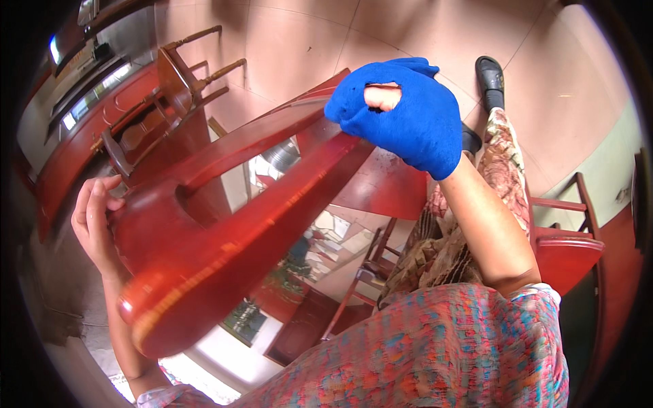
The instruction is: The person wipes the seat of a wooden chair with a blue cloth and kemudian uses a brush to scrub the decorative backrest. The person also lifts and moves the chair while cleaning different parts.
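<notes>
A red wooden chair with a glossy finish fills the middle of the view, its curved back rail close to the camera. My left hand holds the outer edge of that rail, fingers curled over it. A bright blue cloth wraps my right hand, and some skin shows through a hole in it. Cloth and hand rest against the far end of the chair's back slats, near the seat. The fingers beneath the cloth are mostly hidden.
Another wooden chair lies tipped at the upper left, against red furniture. A red stool or chair is at the right. My shoe stands on the tiled floor. More dark red furniture shows below the held chair.
</notes>
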Available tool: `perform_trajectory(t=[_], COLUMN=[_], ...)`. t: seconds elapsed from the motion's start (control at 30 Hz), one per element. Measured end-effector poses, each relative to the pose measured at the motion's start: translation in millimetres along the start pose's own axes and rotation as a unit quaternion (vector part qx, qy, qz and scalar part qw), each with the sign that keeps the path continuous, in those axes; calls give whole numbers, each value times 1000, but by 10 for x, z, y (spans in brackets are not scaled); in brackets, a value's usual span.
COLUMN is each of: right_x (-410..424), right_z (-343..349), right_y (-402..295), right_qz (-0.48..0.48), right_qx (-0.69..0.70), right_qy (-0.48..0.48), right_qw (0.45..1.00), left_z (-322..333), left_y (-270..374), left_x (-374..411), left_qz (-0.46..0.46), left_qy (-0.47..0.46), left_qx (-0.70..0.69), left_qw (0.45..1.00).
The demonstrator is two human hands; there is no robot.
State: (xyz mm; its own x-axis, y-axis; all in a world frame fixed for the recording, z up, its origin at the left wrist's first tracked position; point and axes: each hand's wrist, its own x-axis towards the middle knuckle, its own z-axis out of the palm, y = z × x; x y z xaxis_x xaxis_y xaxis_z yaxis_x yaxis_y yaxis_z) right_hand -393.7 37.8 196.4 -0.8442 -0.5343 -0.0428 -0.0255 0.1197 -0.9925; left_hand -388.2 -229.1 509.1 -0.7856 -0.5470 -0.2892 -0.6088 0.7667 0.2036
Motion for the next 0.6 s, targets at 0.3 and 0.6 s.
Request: perform_trajectory(t=[0.3,0.6], right_x=[-507,-182], right_z=[-73,159], right_y=[126,-1064], right_qz=[84,-142], right_qx=[97,34], right_qy=[-187,-238], right_qw=[974,960], left_z=[144,99], left_y=[59,-329], left_x=[-777,-903], left_qz=[164,163], left_qy=[-82,-42], left_qx=[92,82], left_qw=[979,982])
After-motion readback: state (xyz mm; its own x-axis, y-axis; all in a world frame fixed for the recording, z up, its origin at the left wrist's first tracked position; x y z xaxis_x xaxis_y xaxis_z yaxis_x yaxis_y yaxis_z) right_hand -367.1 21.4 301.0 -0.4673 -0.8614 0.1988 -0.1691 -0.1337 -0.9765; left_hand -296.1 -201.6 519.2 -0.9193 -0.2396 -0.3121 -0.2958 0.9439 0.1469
